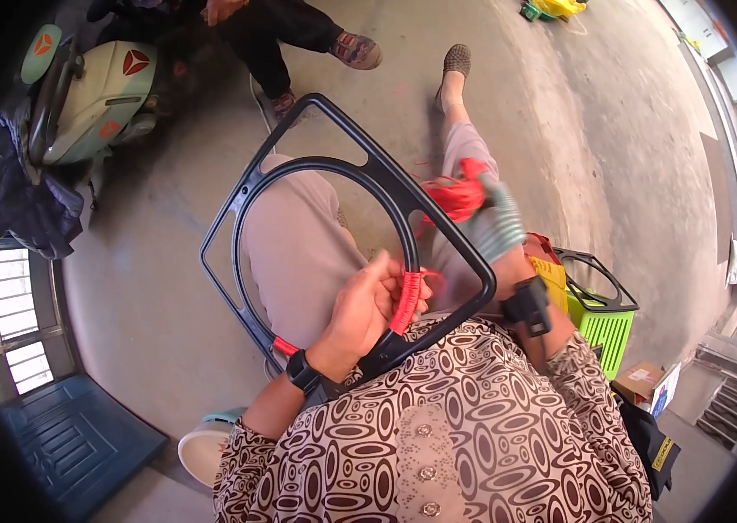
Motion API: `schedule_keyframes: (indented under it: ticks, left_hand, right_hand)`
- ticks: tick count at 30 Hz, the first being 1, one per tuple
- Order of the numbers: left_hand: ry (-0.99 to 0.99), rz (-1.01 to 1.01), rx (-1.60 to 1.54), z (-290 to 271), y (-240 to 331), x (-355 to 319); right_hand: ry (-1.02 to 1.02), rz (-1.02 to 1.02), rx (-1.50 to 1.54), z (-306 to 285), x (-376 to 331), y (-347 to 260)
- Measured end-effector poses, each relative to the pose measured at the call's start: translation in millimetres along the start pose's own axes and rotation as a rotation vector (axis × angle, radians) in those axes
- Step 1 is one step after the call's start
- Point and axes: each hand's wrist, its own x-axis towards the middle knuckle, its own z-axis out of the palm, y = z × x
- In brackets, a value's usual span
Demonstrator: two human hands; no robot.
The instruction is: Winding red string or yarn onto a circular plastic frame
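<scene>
A black frame (374,168) with angular outer bars and a round inner ring leans across my lap. Close to my body, red cord (406,301) is wound tightly round part of the ring. My left hand (366,305) is closed round the ring at this wound stretch, thumb on top and fingertips behind. Another red band (285,346) shows on the frame by my left wrist. Beyond the frame's right bar, my right hand (497,225), in a striped grey-green glove and blurred by motion, grips a loose bundle of red cord (460,196).
At my right stands a bright green crate (599,340) with another black frame (604,283) on it. A cardboard box (641,380) lies beside it. A pale tub (201,455) is at my lower left. A scooter (102,100) and another person's legs (285,35) are ahead.
</scene>
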Motion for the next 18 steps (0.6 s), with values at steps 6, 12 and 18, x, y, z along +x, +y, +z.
schedule_keyframes:
  ticks: [6, 12, 18]
  left_hand:
    - [-0.022, -0.029, 0.023, 0, 1, -1]
    - [-0.016, -0.043, 0.074, 5, -2, 8]
    - [-0.093, -0.039, 0.091, 4, -2, 13]
  right_hand:
    - [-0.523, -0.047, 0.464, -85, -31, -92]
    - [-0.309, -0.03, 0.039, -149, -75, -103]
    - [0.196, -0.087, -0.175, -151, -61, -69]
